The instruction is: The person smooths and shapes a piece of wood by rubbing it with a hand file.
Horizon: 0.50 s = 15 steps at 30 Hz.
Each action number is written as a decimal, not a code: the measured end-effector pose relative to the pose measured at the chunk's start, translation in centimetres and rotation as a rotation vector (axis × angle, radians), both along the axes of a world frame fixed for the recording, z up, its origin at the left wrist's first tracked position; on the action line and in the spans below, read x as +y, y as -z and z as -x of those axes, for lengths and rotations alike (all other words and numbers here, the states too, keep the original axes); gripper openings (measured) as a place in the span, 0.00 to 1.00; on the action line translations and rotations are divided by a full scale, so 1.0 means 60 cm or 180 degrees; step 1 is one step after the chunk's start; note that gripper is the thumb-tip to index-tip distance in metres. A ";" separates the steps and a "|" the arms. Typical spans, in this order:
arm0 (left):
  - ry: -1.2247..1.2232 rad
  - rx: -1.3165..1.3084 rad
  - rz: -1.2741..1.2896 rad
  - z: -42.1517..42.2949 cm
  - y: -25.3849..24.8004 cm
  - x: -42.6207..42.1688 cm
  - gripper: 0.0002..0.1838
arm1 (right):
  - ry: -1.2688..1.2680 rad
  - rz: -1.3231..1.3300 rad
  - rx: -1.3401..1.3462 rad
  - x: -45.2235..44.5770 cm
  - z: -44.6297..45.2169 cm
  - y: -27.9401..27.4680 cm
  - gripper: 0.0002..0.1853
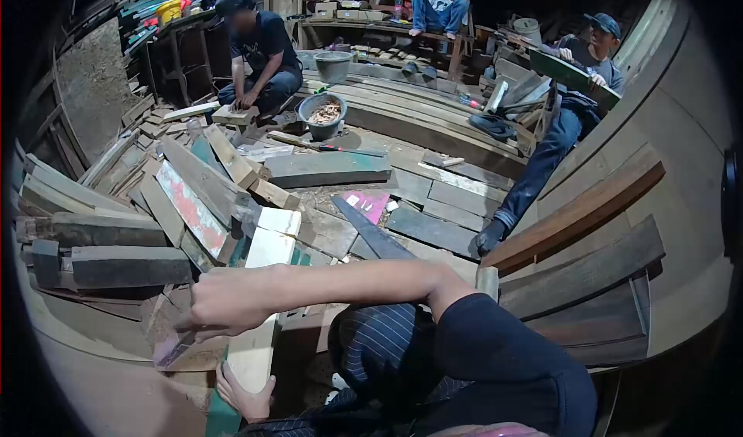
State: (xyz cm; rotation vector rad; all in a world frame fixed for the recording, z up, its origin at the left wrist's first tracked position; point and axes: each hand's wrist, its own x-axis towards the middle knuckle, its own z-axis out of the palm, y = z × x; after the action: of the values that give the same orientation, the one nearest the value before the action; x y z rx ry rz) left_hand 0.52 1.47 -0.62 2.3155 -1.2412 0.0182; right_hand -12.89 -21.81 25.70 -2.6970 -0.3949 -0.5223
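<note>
A pale wooden plank (249, 352) runs lengthwise away from me, with a pencil-like line or joint across its far part. My left hand (246, 394) is closed round its near end, thumb on one side and fingers on the other. My right arm reaches across the plank. My right hand (228, 299) is closed on a flat purplish piece (174, 349) to the left of the plank; its kind is unclear. Beneath the plank lies a green-painted board (223, 418). Beyond my arm a handsaw blade (371, 232) lies next to a pink sheet (368, 205).
Wood offcuts (128, 267) are piled at left, and a curved brown beam (576, 209) rests at right. A bucket of chips (323, 114) stands ahead. One person (263, 50) crouches at back left; another (569, 120) sits at right holding a green board (573, 75).
</note>
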 end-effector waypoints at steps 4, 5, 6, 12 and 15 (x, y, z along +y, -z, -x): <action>0.0038 -0.0049 -0.0034 -0.004 0.007 -0.001 0.63 | 0.0051 -0.0173 0.0295 -0.013 0.010 0.012 0.13; 0.0017 -0.0075 -0.0013 -0.003 0.006 -0.003 0.63 | 0.0061 -0.0150 0.0375 -0.016 0.011 0.010 0.13; 0.0020 -0.0080 -0.0003 -0.005 0.007 -0.002 0.63 | 0.0123 -0.0150 0.0427 -0.015 0.011 0.009 0.13; 0.0013 0.0007 -0.0069 -0.010 0.005 -0.001 0.64 | 0.0070 -0.0149 0.0470 -0.018 0.004 0.018 0.14; 0.0011 0.0039 0.0010 -0.009 0.008 0.000 0.65 | 0.0065 -0.0189 0.0609 -0.016 0.010 0.017 0.15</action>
State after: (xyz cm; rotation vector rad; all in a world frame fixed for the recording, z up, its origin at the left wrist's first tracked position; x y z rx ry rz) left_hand 1.03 1.45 -1.08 2.3074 -1.2383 0.0045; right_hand -13.47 -22.74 24.69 -2.6659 -0.2948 -0.2733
